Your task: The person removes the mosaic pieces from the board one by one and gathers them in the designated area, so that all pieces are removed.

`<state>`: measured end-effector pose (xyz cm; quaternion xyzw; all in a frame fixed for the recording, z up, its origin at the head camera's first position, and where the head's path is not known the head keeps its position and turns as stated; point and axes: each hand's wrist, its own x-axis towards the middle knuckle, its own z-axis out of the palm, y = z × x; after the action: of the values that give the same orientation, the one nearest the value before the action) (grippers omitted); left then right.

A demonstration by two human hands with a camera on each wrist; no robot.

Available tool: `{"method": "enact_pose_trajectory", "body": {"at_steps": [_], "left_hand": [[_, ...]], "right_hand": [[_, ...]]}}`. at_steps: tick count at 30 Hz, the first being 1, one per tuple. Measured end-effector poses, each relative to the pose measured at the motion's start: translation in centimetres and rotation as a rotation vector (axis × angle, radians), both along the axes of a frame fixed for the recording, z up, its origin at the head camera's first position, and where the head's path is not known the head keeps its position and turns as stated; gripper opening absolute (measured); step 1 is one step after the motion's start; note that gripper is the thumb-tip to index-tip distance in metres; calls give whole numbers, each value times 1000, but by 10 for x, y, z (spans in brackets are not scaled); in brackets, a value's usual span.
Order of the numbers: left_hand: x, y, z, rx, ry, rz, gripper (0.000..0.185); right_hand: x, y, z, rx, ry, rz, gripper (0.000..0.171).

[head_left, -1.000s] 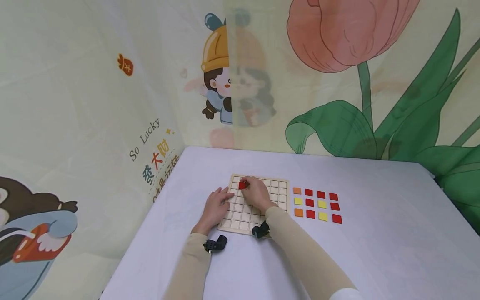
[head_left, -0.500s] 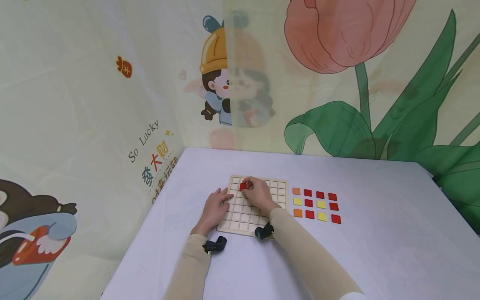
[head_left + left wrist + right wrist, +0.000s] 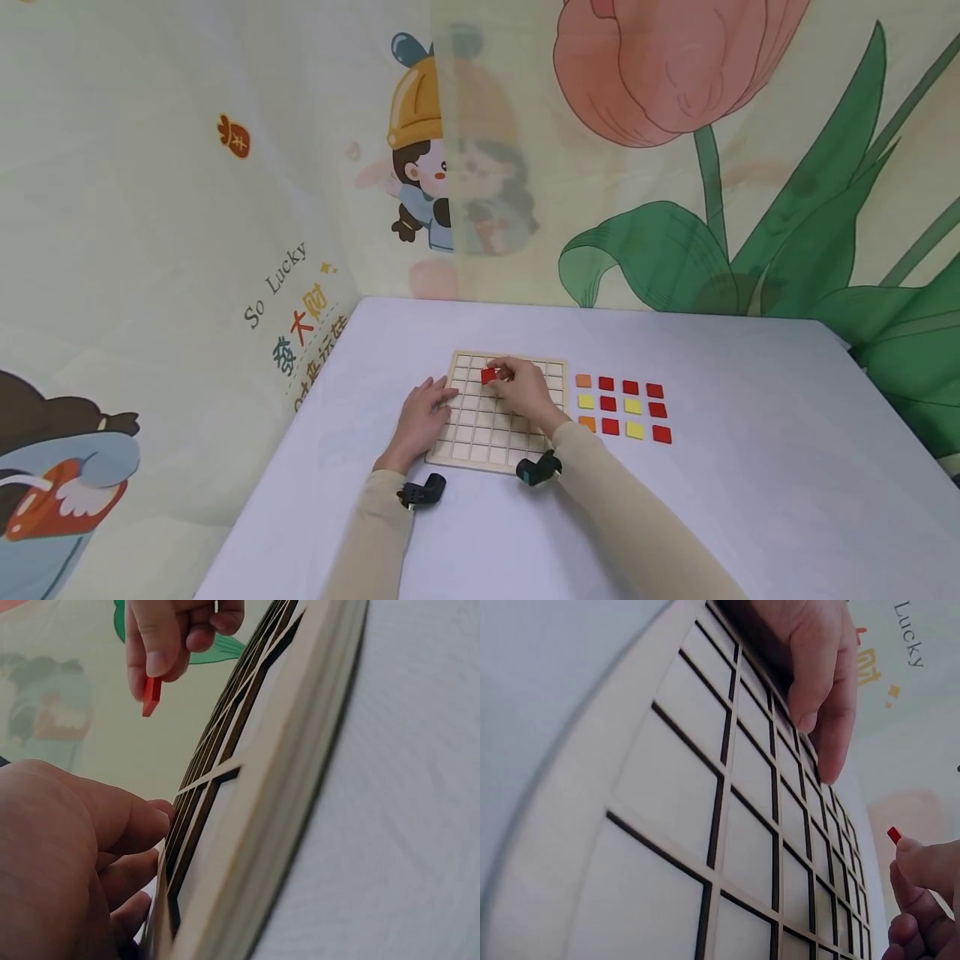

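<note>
**Red tile held above the grid board**

My right hand pinches a small red square tile over the pale wooden grid board. The left wrist view shows the tile lifted off the board, which the head view cannot tell. My left hand rests open on the board's left edge; its fingertips are partly hidden.

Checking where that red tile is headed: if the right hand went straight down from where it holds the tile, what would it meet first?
Most likely the wooden grid board. The right hand pinches the red tile above the board's far rows, apparently clear of the surface in the left wrist view; the exact cell is unclear.
</note>
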<state>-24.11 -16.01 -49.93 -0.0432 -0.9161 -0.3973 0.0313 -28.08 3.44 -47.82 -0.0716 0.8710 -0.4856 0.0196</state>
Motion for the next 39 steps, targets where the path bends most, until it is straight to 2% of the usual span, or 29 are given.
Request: {"method": "enact_pose_trajectory", "body": {"at_steps": [8, 16, 29, 39], "left_hand": [[-2, 0, 1, -13, 25, -10, 30], [-1, 2, 0, -21, 23, -3, 30], [2, -1, -3, -29, -5, 10, 32], [-1, -1, -1, -28, 26, -5, 31]], "right_hand": [[18, 8, 4, 31, 17, -5, 32], [35, 23, -3, -66, 48, -48, 28], [72, 46, -5, -116, -19, -91, 28], [93, 75, -16, -117, -30, -154, 30]]}}
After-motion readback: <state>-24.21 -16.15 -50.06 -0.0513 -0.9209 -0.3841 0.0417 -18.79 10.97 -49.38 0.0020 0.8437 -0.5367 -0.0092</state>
